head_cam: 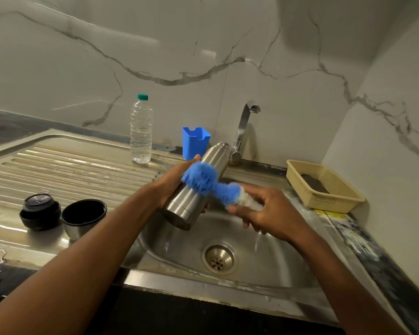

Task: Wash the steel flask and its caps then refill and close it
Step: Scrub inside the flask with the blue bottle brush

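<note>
Flask (pixel 196 187) is bare brushed steel, silver-grey; brush (pixel 209 182) has bright blue bristles turning white toward the handle end. Stopper (pixel 39 211) is black, cup cap (pixel 82 217) is steel outside and black inside, water bottle (pixel 141 131) is clear with a green cap, holder (pixel 195 142) is solid blue. Basket (pixel 324 184) is cream with a fine mesh pattern, sink (pixel 264 267) is steel with a ribbed drainboard, wall (pixel 203 44) is white marble with grey veins.
</note>
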Demonstrator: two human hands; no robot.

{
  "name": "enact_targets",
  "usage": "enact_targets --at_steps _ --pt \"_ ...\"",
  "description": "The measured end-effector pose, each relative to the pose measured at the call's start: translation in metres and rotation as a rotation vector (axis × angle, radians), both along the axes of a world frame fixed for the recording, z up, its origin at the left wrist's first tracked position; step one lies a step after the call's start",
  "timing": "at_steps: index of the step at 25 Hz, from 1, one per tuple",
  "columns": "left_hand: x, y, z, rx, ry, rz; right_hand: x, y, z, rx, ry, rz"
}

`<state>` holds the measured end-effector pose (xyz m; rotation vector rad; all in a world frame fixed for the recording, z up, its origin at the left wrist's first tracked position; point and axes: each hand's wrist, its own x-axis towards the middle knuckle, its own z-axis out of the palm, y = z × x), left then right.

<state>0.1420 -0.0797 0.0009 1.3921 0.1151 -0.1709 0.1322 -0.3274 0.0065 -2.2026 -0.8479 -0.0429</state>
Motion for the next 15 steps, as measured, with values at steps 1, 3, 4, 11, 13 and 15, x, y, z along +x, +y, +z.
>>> enact_targets --at_steps 1,3,4,11,13,15 --pt "0.0 -0.001 -0.001 0.003 0.016 -0.03 0.003 -0.001 -0.001 0.019 -0.044 -0.076" --pt "0.0 -0.001 -0.003 -0.01 0.008 -0.008 0.004 -0.003 -0.001 -0.007 0.022 -0.026" --pt "0.001 -0.001 -0.004 -0.018 -0.009 0.017 0.003 -0.003 -0.002 -0.044 0.099 0.07" --pt "0.001 -0.001 -0.005 0.008 0.009 -0.04 0.012 -0.005 -0.004 -0.03 -0.124 -0.156" --pt "0.002 -0.001 -0.005 -0.001 -0.009 -0.005 0.011 -0.006 -0.005 -0.027 -0.022 -0.069" --pt "0.005 -0.003 -0.005 0.004 -0.052 0.027 0.003 -0.004 -0.005 -0.079 0.138 0.135"
